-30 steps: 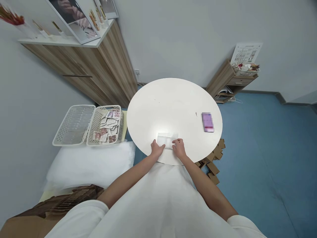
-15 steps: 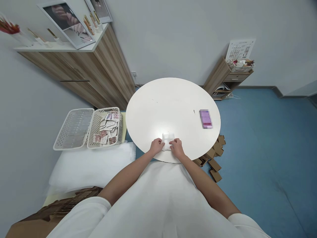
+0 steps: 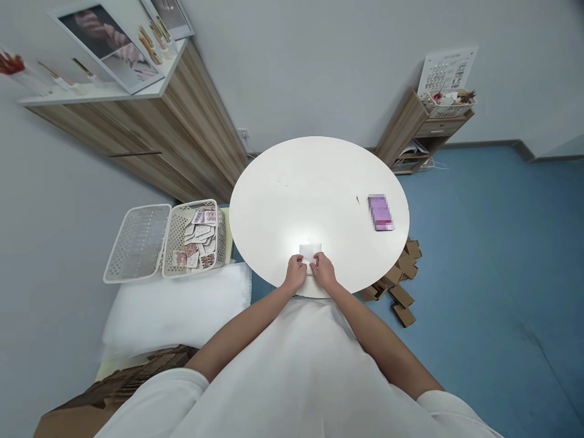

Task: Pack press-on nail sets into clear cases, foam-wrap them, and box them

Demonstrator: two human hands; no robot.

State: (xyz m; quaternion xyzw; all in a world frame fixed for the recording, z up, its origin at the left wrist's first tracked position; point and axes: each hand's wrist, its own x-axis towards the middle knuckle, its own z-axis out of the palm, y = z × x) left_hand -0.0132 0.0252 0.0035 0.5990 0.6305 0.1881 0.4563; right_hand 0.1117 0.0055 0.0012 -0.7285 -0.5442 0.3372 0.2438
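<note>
A small, flat white folded sheet (image 3: 310, 250) lies near the front edge of the round white table (image 3: 314, 176). Whether it is paper or foam, and whether anything is inside, I cannot tell. My left hand (image 3: 295, 272) pinches its near left part between thumb and fingers. Opposite it, my right hand (image 3: 323, 269) grips the near right part, with the thumb pointing inward. The two thumbs are close together over the sheet's near end, which the hands partly hide.
A purple, blurred-out stack (image 3: 380, 213) lies on the table's right side. At left, an open white basket (image 3: 221, 243) holds many printed cards beside a pile of white sheets (image 3: 182, 304). Brown cardboard boxes (image 3: 401, 296) are on the floor at right. Cabinets stand behind.
My left hand has moved inward and its fingers have closed on the sheet. My right hand has shifted slightly toward the left. The sheet's near part now looks folded or gathered under the thumbs.
</note>
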